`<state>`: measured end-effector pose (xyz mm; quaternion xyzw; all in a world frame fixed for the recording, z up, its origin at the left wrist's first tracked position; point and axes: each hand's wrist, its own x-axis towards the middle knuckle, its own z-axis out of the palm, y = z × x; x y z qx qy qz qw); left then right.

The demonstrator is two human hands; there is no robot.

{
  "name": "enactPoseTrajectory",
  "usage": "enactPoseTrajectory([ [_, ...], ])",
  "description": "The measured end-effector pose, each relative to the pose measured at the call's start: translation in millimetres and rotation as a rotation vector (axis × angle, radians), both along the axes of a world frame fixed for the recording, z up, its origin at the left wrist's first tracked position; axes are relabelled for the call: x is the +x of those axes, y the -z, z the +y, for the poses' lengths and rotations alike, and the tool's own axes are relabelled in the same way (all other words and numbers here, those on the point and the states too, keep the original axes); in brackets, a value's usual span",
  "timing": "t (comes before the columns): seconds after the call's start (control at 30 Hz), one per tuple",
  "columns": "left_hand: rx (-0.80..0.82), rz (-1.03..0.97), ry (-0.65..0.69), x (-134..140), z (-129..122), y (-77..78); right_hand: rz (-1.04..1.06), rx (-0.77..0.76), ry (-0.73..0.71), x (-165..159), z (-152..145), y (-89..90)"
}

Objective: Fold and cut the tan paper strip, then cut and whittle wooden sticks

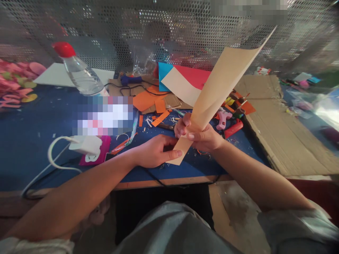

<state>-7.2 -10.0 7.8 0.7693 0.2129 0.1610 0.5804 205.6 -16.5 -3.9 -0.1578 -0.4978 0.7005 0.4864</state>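
Where fingers [195,136] pinch, beige paper [215,83] lies between them.

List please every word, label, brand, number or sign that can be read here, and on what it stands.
No text can be read.
Bottle: the visible bit of label is too blurred to read.
White charger: no marking legible.
Held cream sheet: no writing can be made out.
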Motion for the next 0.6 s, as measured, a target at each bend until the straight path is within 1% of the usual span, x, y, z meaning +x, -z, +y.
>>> enactPoseTrajectory([
  [0.1,-0.027,0.006,-0.05,1.8,-0.9,0.8,-0.009,0.019,0.012,-0.9,0.2,2.4],
  [0.23,-0.088,0.008,-0.062,2.2,-0.1,0.1,-0.042,0.035,0.017,-2.3,-0.5,3.9],
  [0.47,-0.346,-0.137,-0.124,5.2,-1.5,-1.4,-0.09,0.019,0.011,-1.9,-2.2,-0.2],
  [0.53,-0.415,-0.151,-0.125,5.9,-1.7,0.2,-0.087,0.019,0.018,-1.6,-2.3,-0.8],
  [0.6,-0.521,-0.164,-0.104,5.8,-1.5,2.9,-0.085,0.012,0.023,-1.6,-2.5,-1.4],
])
